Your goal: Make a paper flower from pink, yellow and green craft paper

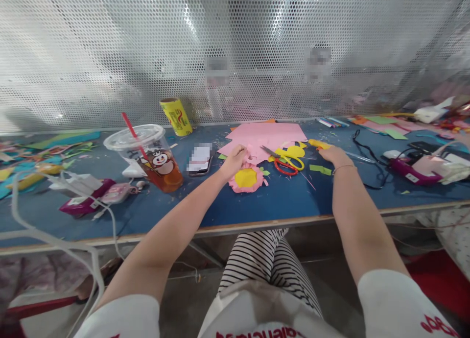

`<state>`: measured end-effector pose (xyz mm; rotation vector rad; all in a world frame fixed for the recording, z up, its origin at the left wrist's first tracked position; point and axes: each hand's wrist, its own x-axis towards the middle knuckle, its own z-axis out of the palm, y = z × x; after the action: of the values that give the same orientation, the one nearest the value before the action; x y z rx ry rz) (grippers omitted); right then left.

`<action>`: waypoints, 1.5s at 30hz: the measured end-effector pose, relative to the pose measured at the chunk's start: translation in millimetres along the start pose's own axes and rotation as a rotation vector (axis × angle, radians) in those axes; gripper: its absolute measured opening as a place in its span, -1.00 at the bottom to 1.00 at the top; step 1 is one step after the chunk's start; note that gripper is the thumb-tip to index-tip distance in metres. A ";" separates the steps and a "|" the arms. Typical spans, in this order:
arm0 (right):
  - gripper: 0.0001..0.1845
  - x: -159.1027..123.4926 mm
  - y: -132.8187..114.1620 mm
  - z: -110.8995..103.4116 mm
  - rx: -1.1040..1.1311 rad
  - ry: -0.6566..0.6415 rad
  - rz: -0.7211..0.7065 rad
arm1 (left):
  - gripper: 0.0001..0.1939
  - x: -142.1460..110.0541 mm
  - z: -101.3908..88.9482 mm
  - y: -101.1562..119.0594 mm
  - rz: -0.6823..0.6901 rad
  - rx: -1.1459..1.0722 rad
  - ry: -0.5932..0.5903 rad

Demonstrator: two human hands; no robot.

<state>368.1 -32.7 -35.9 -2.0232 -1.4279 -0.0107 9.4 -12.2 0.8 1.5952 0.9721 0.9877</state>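
Observation:
Pinched in my left hand [235, 161] is a small strip of pink paper [249, 156]. Just below that hand, a paper flower [246, 179] with a yellow centre and ruffled pink edge lies on the table, a bit of green at its side. My right hand [335, 156] is closed around a yellow tool [318, 144]; fingers cover most of it, so its kind is unclear. Between my hands lie scissors [288, 160] with yellow and red handles, beside yellow paper pieces [295, 149]. Pink paper sheets [271, 133] spread behind them.
On the left stand a lidded drink cup [157, 164] with a straw and a yellow roll [176, 116]. A phone [200, 159] lies nearby. Purple power strips [86, 201] with cables sit at both sides. A perforated metal screen [235, 54] rises behind the blue table [220, 213].

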 end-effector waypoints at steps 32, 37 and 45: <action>-0.48 -37.4 -116.3 8.2 -0.006 0.212 -0.352 | -0.82 2.7 2.5 -7.9 -0.004 -0.095 -0.181; -0.47 -41.2 -120.7 8.9 -0.041 0.159 -0.426 | -0.81 0.2 4.2 -4.8 -0.009 -0.106 -0.184; -0.46 -43.4 -123.6 7.9 -0.040 0.130 -0.437 | -0.81 0.2 3.5 -3.8 -0.002 -0.111 -0.195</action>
<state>243.3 -41.2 4.0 -1.6686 -1.7642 -0.3528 12.2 -12.4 -3.5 1.5645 0.7721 0.8526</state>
